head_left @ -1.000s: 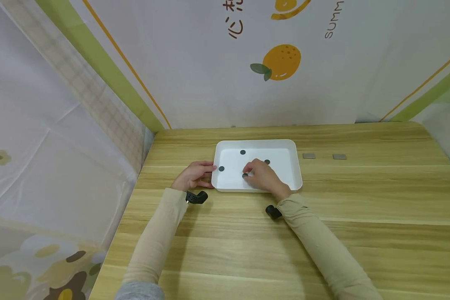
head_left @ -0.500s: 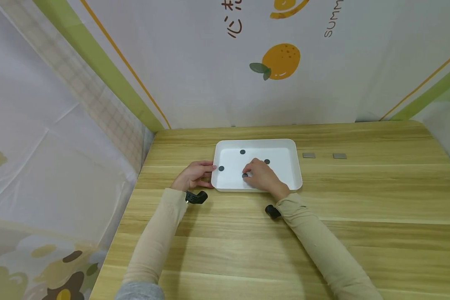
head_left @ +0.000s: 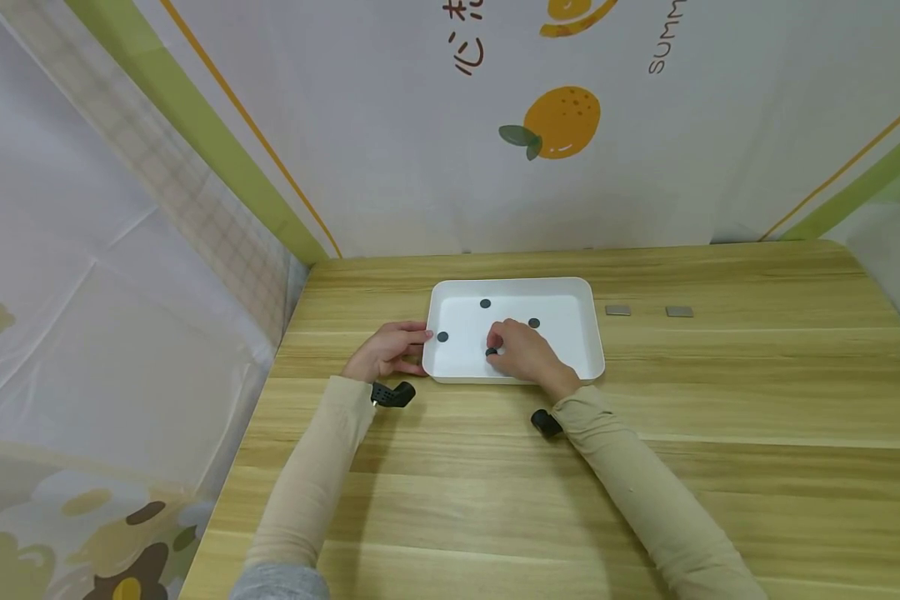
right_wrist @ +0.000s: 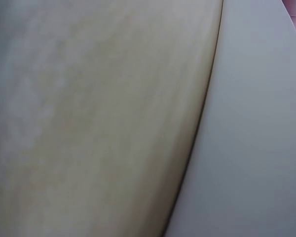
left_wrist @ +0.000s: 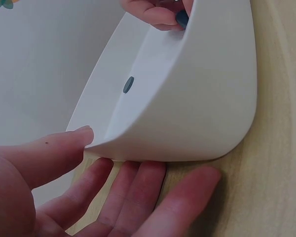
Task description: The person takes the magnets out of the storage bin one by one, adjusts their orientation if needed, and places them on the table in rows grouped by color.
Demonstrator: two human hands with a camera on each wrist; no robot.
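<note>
A white rectangular tray (head_left: 465,354) sits on the table. Against its left end rests my left hand (head_left: 390,348); in the left wrist view one fingertip lies over the rim and the other extended fingers (left_wrist: 143,187) are at the outer wall. My right hand (head_left: 525,350) reaches into the tray, pinching a small dark round disc (head_left: 491,352) between thumb and fingertips, close over the tray floor. Three like discs lie in the tray: one at the back (head_left: 485,303), another at the left (head_left: 442,337), and the third (head_left: 534,322) just behind the right hand.
Right of the tray, two flat grey rectangular pieces (head_left: 618,310) lie apart on the wooden table (head_left: 450,483). A printed white curtain (head_left: 420,167) hangs along the back edge, and another cloth borders the left side. Both wrists carry black cameras (head_left: 546,423).
The fingers of my right hand have bent in slightly around the dark disc, which now shows less. The left hand and tray have stayed in place.
</note>
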